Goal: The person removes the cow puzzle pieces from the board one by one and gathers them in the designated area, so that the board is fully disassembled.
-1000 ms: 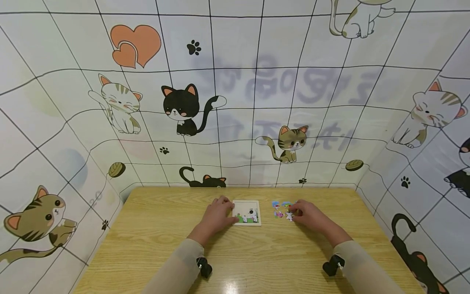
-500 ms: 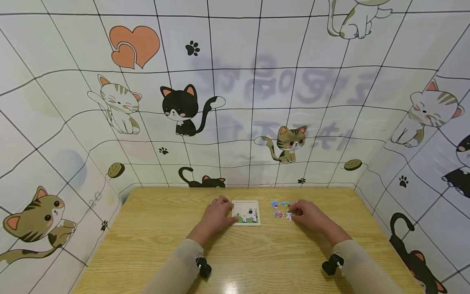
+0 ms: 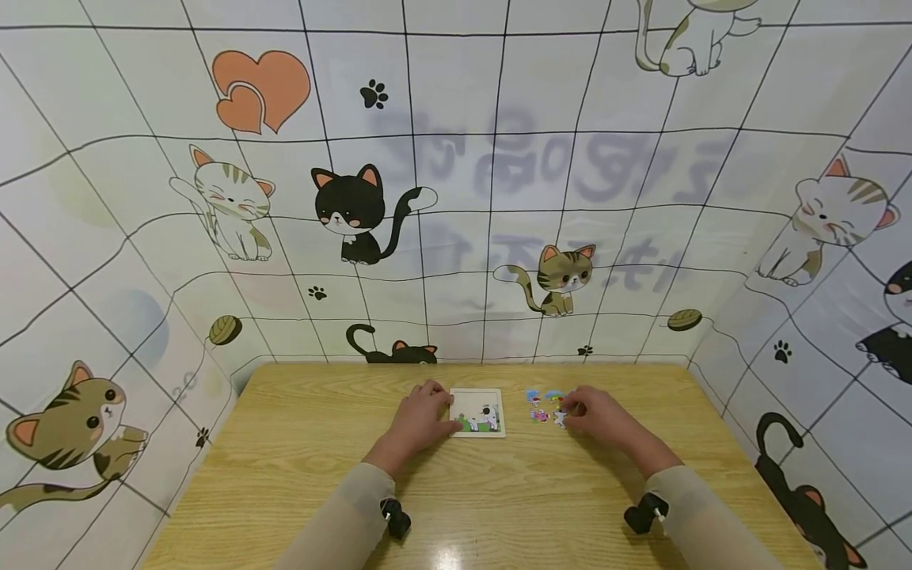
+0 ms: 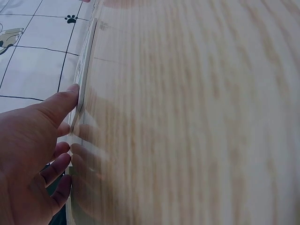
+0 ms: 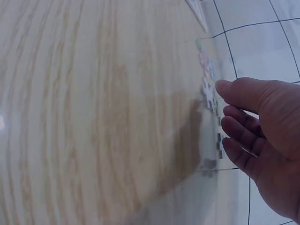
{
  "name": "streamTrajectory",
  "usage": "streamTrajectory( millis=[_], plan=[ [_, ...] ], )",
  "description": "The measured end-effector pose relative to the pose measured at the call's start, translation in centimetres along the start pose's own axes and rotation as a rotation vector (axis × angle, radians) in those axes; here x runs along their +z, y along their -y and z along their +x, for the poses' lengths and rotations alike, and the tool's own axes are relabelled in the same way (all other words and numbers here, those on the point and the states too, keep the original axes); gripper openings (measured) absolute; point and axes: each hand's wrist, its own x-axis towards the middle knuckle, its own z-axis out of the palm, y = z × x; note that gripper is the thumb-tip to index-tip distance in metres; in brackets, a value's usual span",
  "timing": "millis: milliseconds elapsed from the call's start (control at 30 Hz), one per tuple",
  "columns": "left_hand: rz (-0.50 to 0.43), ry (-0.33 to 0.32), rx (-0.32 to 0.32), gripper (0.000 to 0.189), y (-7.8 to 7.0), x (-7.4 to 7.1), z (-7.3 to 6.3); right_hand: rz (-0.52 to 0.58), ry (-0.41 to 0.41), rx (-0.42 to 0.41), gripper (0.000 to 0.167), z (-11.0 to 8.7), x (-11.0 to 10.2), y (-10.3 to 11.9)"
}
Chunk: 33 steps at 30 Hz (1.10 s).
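A small square puzzle board (image 3: 476, 400) with a pale rim lies on the table. Its upper part is bare, and its lower part shows a green picture with a black-and-white animal. My left hand (image 3: 420, 419) rests at the board's left edge, its thumb against the near part and its fingers (image 4: 58, 164) loosely bent. Right of the board lie several small colourful puzzle pieces (image 3: 541, 415). Over their right side hovers my right hand (image 3: 602, 416), fingers loosely curled and hiding some of them. In the right wrist view its thumb (image 5: 225, 88) is close to a white puzzle piece (image 5: 207, 96).
A wood-grain table (image 3: 499, 499) carries everything. Behind it and at both sides hangs a white gridded sheet (image 3: 456, 174) with printed cats. Each wrist wears a small black device (image 3: 396, 518).
My right hand has shifted very slightly to the left over the puzzle pieces. The left hand and the board stay where they were.
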Motion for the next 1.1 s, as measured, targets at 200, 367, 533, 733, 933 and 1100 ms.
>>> streamTrajectory(
  millis=[200,367,533,733,933,1100],
  plan=[
    [0.01,0.003,0.0,0.056,0.1,0.1,0.1,0.021,-0.008,-0.001,0.023,0.2,0.1,1.1],
    [0.006,0.005,0.001,0.056,0.1,0.2,0.0,-0.017,-0.024,-0.078,0.025,0.8,0.8,2.6],
    [0.004,-0.001,0.007,0.056,0.2,0.1,0.0,-0.031,0.002,-0.174,0.032,1.9,2.4,4.4],
    [0.006,-0.004,0.006,0.057,0.1,-0.1,0.0,-0.088,0.031,-0.253,0.043,3.6,4.8,6.9],
    [0.018,0.001,0.005,0.058,0.1,-0.1,0.1,-0.188,0.06,-0.263,0.047,4.8,6.6,8.6],
    [0.025,0.005,0.004,0.058,0.1,0.0,0.1,-0.241,0.077,-0.248,0.048,5.4,7.2,9.0]
  ],
)
